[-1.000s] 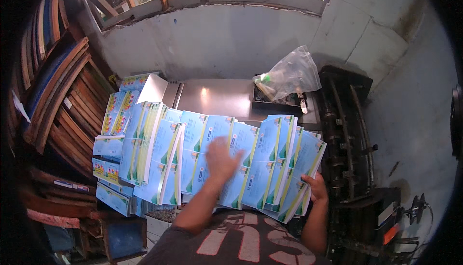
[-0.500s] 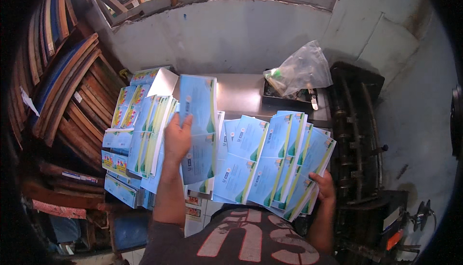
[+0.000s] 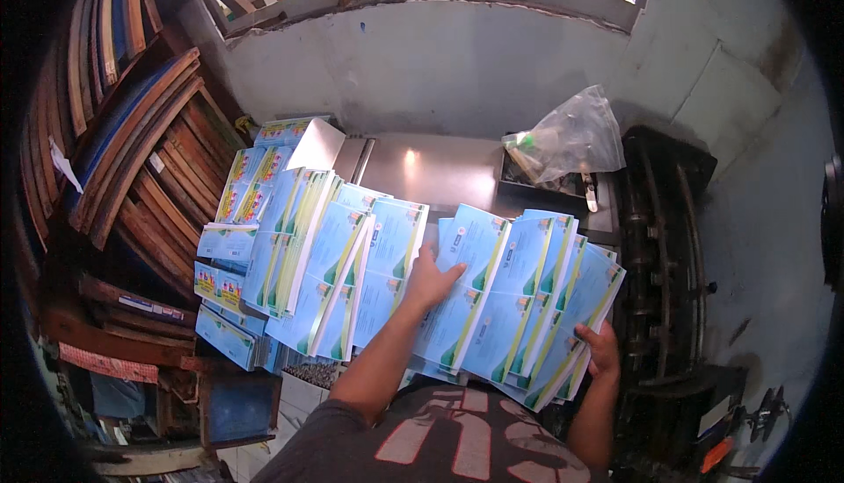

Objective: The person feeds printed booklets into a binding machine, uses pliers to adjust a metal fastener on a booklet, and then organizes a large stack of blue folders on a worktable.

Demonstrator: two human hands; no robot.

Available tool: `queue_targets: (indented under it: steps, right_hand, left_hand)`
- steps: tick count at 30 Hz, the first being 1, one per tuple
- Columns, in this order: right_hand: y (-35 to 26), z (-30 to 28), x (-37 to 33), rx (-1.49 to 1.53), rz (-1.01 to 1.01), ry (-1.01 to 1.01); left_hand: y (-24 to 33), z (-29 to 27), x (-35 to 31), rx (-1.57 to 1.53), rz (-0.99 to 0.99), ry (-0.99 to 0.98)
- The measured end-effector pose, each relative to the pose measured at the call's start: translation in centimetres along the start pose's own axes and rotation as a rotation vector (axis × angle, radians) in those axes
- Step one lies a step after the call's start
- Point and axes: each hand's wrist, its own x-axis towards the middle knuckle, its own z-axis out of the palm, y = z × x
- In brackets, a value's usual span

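A fanned stack of light blue printed sheets (image 3: 514, 307) with green and yellow edges lies in front of me. My left hand (image 3: 432, 279) is at the stack's left edge, its thumb on top of a sheet and the other fingers partly hidden at the edge. At the right end, my right hand (image 3: 600, 348) grips the stack's lower corner, thumb on top and fingers underneath. Just left of my left hand, more blue sheets (image 3: 384, 250) lie overlapping, beside a thicker leaning bundle of sheets (image 3: 286, 246).
Piles of smaller colourful prints (image 3: 227, 285) stand at the left, near wooden frames (image 3: 167, 175) stacked on a rack. Behind the sheets is a metal tabletop (image 3: 431, 171). A black tray (image 3: 536, 195) with a clear plastic bag (image 3: 576, 136) sits farther back. Dark machinery (image 3: 664, 254) stands at the right.
My left hand has laid the lifted sheet onto the left group and moved right to the fanned stack's edge. My right hand keeps its grip. The whole view has shifted slightly.
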Motion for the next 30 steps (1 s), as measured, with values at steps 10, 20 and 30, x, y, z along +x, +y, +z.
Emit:
queue_targets:
  steps: [10,20,30]
  right_hand:
    - [-0.4,0.3,-0.2,-0.034,0.009,-0.003]
    - [-0.3,0.5,-0.1,0.0,-0.033,-0.035]
    - [0.4,-0.7,0.2,-0.003,0.013,0.069]
  left_hand:
    - [-2.7,-4.9,4.8,0.031,0.046,-0.042]
    - [3.7,4.3,-3.4,0.176,0.259,-0.382]
    - [6.3,3.2,-2.8,-0.14,0.174,-0.293]
